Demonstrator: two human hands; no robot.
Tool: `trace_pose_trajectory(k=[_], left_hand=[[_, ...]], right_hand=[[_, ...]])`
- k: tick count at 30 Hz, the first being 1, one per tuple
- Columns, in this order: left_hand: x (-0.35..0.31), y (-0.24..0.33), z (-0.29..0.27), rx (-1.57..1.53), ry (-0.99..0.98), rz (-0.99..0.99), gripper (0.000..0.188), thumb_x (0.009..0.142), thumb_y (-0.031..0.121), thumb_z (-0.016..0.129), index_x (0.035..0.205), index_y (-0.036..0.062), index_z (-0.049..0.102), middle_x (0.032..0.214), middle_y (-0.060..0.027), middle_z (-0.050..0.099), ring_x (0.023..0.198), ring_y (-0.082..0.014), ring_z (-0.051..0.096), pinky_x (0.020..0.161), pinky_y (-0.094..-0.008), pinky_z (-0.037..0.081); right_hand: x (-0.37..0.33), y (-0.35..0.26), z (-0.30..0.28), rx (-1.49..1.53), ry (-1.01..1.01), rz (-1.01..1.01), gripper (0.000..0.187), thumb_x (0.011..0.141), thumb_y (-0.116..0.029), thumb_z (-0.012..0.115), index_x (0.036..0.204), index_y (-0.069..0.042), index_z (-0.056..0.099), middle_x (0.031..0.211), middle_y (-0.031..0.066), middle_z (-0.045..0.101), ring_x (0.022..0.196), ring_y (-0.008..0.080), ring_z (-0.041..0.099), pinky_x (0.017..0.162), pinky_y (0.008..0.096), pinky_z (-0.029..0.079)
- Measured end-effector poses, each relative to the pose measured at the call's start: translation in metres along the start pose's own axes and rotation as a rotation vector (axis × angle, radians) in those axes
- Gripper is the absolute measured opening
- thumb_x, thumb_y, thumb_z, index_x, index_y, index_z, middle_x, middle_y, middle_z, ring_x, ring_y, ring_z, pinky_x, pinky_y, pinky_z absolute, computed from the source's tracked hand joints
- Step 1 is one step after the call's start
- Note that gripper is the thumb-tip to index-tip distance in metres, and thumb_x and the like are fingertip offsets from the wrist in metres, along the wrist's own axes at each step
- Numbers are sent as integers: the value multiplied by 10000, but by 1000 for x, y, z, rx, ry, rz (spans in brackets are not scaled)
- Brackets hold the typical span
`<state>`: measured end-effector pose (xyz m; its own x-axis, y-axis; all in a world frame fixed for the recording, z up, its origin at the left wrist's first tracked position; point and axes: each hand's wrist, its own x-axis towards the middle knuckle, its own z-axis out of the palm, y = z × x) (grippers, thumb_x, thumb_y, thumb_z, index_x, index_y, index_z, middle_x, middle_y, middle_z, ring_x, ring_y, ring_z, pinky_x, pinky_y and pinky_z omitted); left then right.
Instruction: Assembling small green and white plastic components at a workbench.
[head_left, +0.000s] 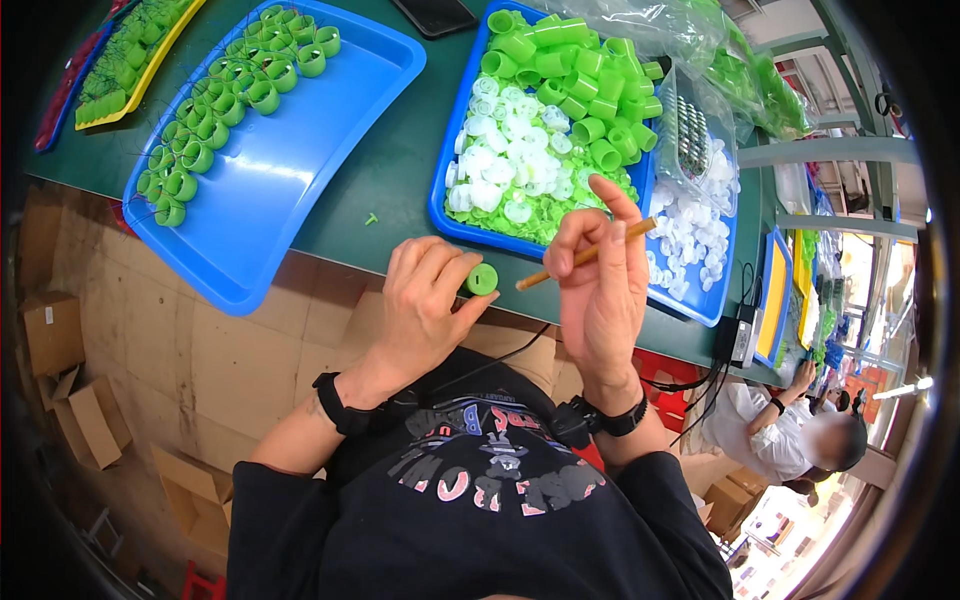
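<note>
Near the table's front edge my left hand (pixel 425 295) is closed round a small green plastic cylinder (pixel 481 280), its round end facing up with a small dark mark in the middle. My right hand (pixel 605 285) has a thin wooden stick (pixel 590 255) between thumb and fingers, with the index finger raised. The stick's lower tip points toward the green cylinder, a short gap apart. Beyond both hands lies a blue tray (pixel 440 195) heaped with green cups (pixel 590 85), clear-white plastic discs (pixel 510 145) and small green pieces (pixel 490 222).
At left, a blue tray (pixel 290 190) carries rows of green cups (pixel 215 110) with thin wires. A tiny green piece (pixel 371 219) lies on the green table (pixel 380 170). On the right are white parts (pixel 695 235) and a clear box (pixel 690 130). A co-worker (pixel 790 430) sits farther right.
</note>
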<state>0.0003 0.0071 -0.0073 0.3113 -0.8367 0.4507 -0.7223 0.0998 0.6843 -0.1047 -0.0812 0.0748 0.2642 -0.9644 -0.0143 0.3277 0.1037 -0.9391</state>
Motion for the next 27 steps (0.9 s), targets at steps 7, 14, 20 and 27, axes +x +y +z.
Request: trace_pose_trajectory(k=[7,14,20,27], left_hand=[[-1,-5,6,7,37,22,366,620,139,802,932,27,645,897,-88,592,904,-294,553,810,-421,434],[0,-7,5,-8,29,17,396,601,140,801,940,23,635,885,-85,576,884,-288,553,785,-420,429],[0,-8,3,-21,7,2,433,545,100,797,944,29,643,891,-84,593,880,-295,567,785,-430,426],[0,-8,4,-18,17,30,407,579,108,784,942,14,627,886,-92,574,867,-288,559,773,-425,429]], right_hand=[[7,28,-7,188,-244,-25,498,1008,-499,320,815,-59,451,558,-12,344,486,79,275,470,244,257],[11,42,-2,82,-241,-65,528,999,-517,320,760,-56,415,536,-28,302,464,70,247,438,250,226],[9,48,5,-92,-309,-109,544,1001,-515,314,710,-62,397,532,-26,316,454,69,269,424,248,215],[22,43,2,186,-201,120,556,992,-553,299,685,-92,352,515,-34,258,441,70,205,417,255,178]])
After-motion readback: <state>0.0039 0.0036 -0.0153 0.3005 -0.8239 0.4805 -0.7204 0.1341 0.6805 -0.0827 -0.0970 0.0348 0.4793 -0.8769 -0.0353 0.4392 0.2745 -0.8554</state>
